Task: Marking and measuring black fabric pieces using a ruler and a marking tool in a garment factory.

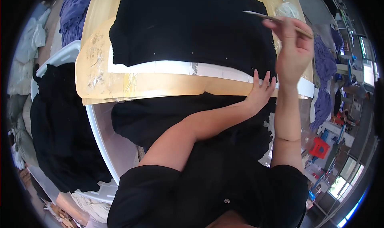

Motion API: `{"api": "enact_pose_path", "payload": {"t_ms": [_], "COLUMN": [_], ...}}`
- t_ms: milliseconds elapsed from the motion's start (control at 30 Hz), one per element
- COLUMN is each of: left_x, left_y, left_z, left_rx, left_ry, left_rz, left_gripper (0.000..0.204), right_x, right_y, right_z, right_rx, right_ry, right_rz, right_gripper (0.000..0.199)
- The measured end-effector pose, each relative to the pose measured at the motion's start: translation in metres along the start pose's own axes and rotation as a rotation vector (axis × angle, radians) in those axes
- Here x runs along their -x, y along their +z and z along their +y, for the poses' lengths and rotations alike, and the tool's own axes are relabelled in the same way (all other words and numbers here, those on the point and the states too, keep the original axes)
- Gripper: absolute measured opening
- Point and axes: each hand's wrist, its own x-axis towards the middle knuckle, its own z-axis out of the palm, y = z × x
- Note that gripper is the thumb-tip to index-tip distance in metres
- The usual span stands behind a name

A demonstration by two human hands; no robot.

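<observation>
A black knitted garment piece (188, 28) lies flat on the table, with a few small white dots near its lower edge. Under that edge shows a white ruled strip (160, 67). My left hand (261, 92) reaches across to the garment's lower right corner, fingers apart and resting at the fabric's edge. Above the right side, my right hand (295, 52) is closed around a slim pencil-like tool (262, 16) with a pale tip pointing left. The tip appears raised off the cloth; its exact kind I cannot make out.
Worn tan cardboard (106, 84) covers the table. A white plastic tub (98, 128) with black garments (64, 128) stands at the left. Purple cloth heaps (74, 16) lie far left and right. A crumpled clear plastic bag (287, 11) sits at the back right.
</observation>
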Motion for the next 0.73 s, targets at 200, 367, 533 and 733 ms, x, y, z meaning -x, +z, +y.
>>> {"api": "enact_pose_path", "payload": {"t_ms": [200,367,533,733], "left_x": [-0.001,0.0,-0.004,-0.016], "left_y": [-0.029,-0.021,0.012,0.024], "left_z": [-0.006,-0.009,0.003,0.002], "left_rx": [-0.048,-0.051,0.032,-0.591], "left_ry": [-0.006,-0.006,-0.091,0.049], "left_rz": [-0.034,-0.034,0.028,-0.045], "left_gripper": [0.049,0.05,0.049,0.073], "right_x": [-0.031,-0.03,0.021,0.011], "right_y": [-0.127,-0.102,0.005,-0.008], "right_z": [0.045,0.036,0.017,0.009], "right_rx": [0.143,0.14,-0.225,-0.114], "right_ry": [0.028,0.05,0.45,0.308], "right_rz": [0.285,0.232,-0.047,0.049], "right_gripper": [0.016,0.017,0.013,0.012]}}
